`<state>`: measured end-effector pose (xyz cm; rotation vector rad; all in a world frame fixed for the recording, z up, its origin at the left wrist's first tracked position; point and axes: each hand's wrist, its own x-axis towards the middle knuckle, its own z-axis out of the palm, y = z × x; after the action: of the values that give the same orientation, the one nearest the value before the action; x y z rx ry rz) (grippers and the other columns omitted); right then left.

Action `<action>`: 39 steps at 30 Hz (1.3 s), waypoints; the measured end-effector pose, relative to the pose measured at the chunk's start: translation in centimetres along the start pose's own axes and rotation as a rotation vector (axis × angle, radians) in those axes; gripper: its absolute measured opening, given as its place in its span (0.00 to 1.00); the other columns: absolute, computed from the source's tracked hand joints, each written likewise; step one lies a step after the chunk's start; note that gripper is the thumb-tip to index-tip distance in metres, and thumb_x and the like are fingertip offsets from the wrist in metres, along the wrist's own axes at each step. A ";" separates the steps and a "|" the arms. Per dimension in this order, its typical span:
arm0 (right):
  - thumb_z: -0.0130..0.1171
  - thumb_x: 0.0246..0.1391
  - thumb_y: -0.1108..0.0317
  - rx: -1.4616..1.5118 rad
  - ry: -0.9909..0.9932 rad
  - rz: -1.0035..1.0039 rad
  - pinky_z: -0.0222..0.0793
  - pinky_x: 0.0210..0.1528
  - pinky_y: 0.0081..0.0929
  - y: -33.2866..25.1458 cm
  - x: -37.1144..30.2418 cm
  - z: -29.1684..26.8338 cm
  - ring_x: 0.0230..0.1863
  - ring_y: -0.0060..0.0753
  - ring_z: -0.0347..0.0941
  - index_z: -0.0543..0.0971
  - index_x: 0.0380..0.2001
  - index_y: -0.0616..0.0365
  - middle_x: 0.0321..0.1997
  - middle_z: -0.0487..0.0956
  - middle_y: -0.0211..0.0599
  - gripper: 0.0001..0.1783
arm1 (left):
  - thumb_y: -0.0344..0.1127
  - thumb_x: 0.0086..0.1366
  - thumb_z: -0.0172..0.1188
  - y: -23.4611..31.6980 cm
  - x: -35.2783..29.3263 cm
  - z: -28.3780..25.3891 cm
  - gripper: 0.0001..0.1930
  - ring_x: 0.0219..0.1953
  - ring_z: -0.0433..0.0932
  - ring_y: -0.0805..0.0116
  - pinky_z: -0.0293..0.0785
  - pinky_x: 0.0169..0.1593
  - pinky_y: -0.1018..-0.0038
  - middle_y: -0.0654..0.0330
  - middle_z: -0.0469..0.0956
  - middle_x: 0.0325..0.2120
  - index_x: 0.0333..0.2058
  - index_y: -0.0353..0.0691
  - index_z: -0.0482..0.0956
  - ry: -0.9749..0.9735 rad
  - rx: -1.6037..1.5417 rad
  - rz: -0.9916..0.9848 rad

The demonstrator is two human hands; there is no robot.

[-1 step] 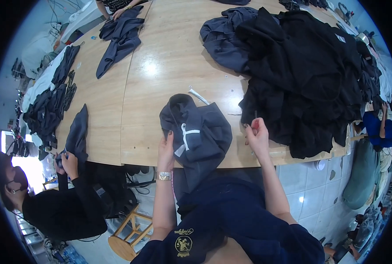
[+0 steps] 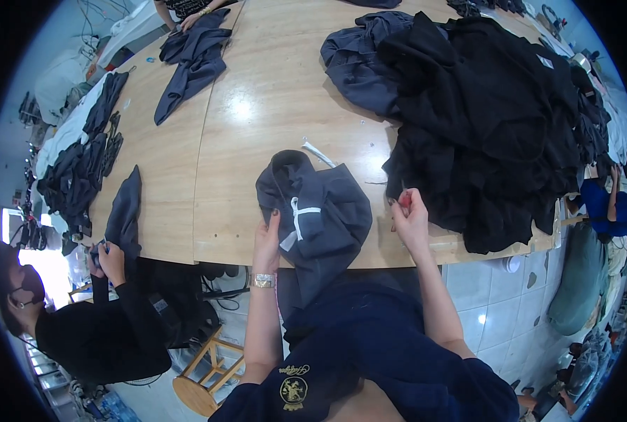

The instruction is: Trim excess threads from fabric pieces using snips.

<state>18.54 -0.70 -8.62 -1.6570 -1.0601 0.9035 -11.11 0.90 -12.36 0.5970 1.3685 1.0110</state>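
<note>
Two hands work at the table (image 2: 257,119): left hand (image 2: 267,243) flat on a grey hoodie (image 2: 320,211), right hand (image 2: 410,218) pinched around a small red tool (image 2: 402,200), beside a black garment heap (image 2: 496,119).

A folded hooded garment (image 2: 320,214) is lying at the table's (image 2: 243,133) near edge, hanging partly over it. The left hand (image 2: 267,243) is resting on its left side; the right hand (image 2: 410,218) is sitting just right of it. A garment heap (image 2: 496,119) is filling the table's right side. Another garment (image 2: 195,60) is lying at the far left corner.
</note>
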 end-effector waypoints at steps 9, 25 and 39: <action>0.55 0.50 0.73 -0.001 -0.006 -0.065 0.61 0.23 0.20 2.8 -0.4 1.9 0.18 0.20 0.65 0.71 0.31 0.62 0.18 0.71 0.35 0.06 | 0.37 0.61 0.56 1.9 -2.0 2.4 0.16 0.36 0.77 0.70 0.75 0.37 0.74 0.58 0.77 0.36 0.43 0.31 0.73 -0.147 -0.207 -0.166; 0.65 0.38 0.73 -0.123 -0.249 -0.817 0.61 0.45 0.31 -3.1 -0.8 3.8 0.22 0.24 0.68 0.79 0.39 0.51 0.16 0.71 0.24 0.19 | 0.33 0.62 0.54 2.7 -2.7 4.3 0.14 0.38 0.76 0.69 0.74 0.40 0.75 0.57 0.76 0.39 0.44 0.32 0.72 -0.232 -0.347 -0.208; 0.54 0.55 0.71 0.685 0.549 -0.148 0.51 0.17 0.10 -0.2 2.8 -6.1 0.14 0.09 0.53 0.73 0.32 0.58 0.14 0.64 0.20 0.03 | 0.32 0.61 0.53 8.2 -6.4 4.0 0.16 0.40 0.77 0.68 0.75 0.44 0.75 0.55 0.76 0.41 0.46 0.31 0.71 -0.374 -0.361 -0.157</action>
<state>24.96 -0.01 -6.90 -1.1234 -0.4137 0.5662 -8.59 0.15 -1.53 0.3765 0.8634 0.9340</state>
